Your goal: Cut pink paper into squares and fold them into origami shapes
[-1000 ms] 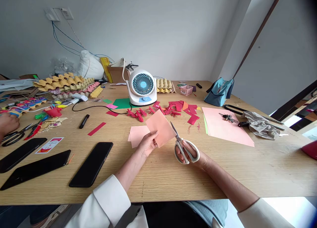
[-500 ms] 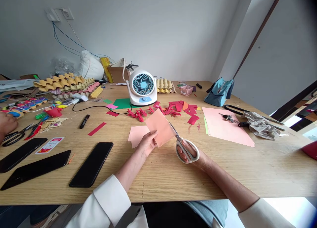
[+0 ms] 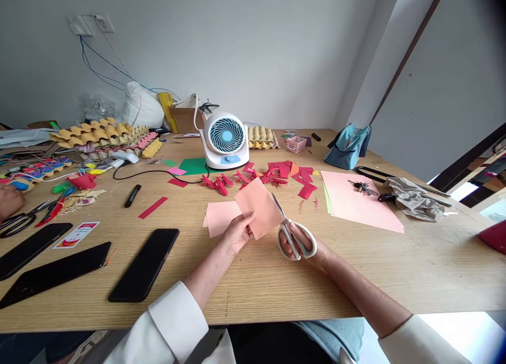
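Between the thumb and fingers of my left hand is a square of salmon-pink paper, held up off the table. My right hand has its fingers through the handles of white-handled scissors. The handles are spread somewhat, and the blades point up and left at the paper's right edge. Whether the paper lies between the blades I cannot tell. Under and left of the held square, paler pink paper pieces lie on the wooden table.
Behind my hands stand red paper scraps and a white fan. Phones lie left, beside a marker. Large pink sheets with keys are at right. Another person's hand rests far left, near black scissors.
The scissor handles have spread a little wider. The paper in my left hand has dropped slightly and shifted right, and the whole view has moved a little.
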`<control>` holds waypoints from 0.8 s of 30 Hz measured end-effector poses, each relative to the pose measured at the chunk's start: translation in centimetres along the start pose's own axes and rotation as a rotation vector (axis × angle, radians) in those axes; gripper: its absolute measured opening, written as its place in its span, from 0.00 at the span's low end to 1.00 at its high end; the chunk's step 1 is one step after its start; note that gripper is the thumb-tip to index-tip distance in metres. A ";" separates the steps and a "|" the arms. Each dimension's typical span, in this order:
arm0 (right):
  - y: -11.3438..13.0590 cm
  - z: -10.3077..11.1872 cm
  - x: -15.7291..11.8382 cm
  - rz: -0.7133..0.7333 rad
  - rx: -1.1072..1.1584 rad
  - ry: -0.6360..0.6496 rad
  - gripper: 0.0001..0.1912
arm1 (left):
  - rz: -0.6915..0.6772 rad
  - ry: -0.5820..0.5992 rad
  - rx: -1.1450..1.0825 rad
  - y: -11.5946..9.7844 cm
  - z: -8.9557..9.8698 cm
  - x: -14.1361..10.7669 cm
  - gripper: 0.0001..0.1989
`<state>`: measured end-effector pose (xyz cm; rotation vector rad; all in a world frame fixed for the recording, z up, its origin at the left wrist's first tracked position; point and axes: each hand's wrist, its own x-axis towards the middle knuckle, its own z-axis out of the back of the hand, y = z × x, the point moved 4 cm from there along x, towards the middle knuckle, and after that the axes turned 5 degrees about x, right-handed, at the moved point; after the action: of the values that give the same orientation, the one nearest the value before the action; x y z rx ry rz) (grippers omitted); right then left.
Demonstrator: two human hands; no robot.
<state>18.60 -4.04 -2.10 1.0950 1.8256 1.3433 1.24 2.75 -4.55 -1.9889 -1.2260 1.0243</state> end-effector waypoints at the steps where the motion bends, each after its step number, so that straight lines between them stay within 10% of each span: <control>1: -0.1 0.1 0.0 0.001 0.007 0.000 0.28 | -0.004 0.000 0.001 0.1 0.0 0.0 0.15; 19: -0.4 0.6 0.0 0.018 -0.049 -0.043 0.26 | -0.027 -0.035 0.005 -0.1 0.3 0.2 0.13; 24: 0.0 0.4 -0.1 0.010 -0.120 -0.024 0.27 | -0.065 0.113 -0.004 -1.0 -0.3 0.0 0.19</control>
<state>18.97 -4.00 -2.21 1.0533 1.7014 1.4203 1.04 3.16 -3.60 -1.9686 -1.2242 0.8661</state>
